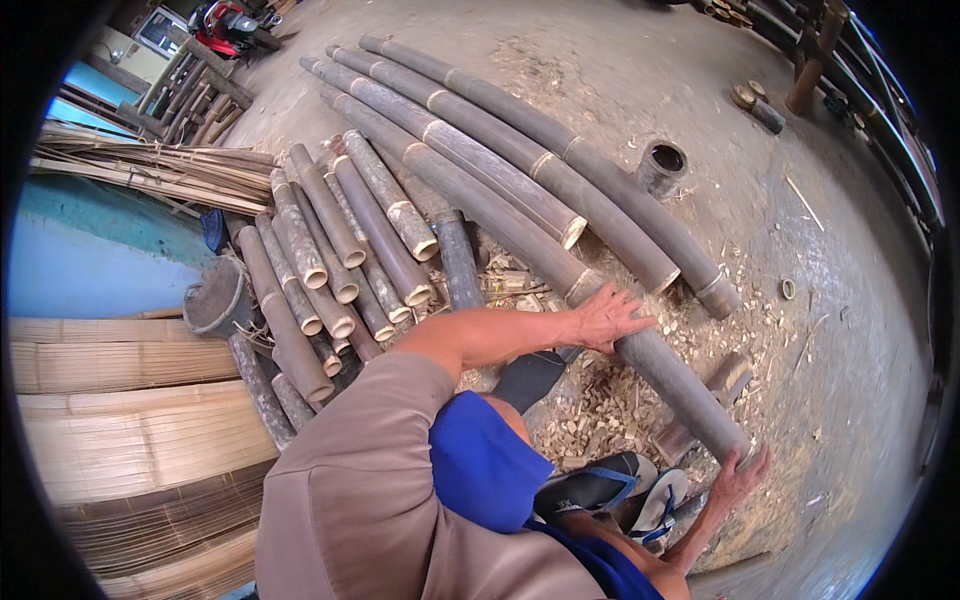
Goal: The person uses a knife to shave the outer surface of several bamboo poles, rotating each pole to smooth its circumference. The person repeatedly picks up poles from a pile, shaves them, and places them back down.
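Note:
A long grey-brown bamboo pole (672,378) runs from the far left toward me, its near end by my feet. My left hand (606,318) is laid over the pole near a joint, thumb and fingers curved across it. My right hand (738,478) grips the near end from below, fingers at the cut rim. Under the near part of the pole lies a short wooden piece (728,380), partly covered. Several more long bamboo poles, such as the far one (640,205), lie alongside it on the floor.
Short cut bamboo lengths (375,235) are piled at the left, beside a grey bucket (217,300) and thin bamboo strips (150,165). Wood chips (585,415) cover the floor by my sandals (660,500). An upright hollow stump (662,165) stands beyond the poles. A red motorcycle (225,28) is far off.

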Available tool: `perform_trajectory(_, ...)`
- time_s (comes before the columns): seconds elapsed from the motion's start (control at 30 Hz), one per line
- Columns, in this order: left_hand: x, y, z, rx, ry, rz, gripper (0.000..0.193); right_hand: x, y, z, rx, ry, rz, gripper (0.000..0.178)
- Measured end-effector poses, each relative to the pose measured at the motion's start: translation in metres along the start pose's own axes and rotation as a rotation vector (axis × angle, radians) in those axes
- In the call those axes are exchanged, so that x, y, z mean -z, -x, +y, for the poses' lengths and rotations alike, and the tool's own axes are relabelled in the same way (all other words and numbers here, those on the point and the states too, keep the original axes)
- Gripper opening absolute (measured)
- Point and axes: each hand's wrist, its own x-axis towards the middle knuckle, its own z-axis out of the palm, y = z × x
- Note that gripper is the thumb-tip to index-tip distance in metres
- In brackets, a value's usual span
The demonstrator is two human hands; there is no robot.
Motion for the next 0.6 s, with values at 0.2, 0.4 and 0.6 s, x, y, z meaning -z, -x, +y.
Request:
perform_trajectory(0.2, 0.005, -0.016, -0.015, -0.043, 0.167, -0.175, 0.094, 0.009, -0.033, -0.062, 0.259, 0.237, -0.505, 0.103)
perform_trajectory(0.4, 0.021, -0.039, -0.029, -0.04, 0.349, -0.394, 0.085, 0.002, -0.043, -0.036, 0.333, 0.242, -0.509, 0.109)
perform_trajectory(0.6, 0.024, -0.044, -0.026, -0.045, 0.294, -0.437, 0.084, 0.006, -0.044, -0.036, 0.281, 0.272, -0.527, 0.104)
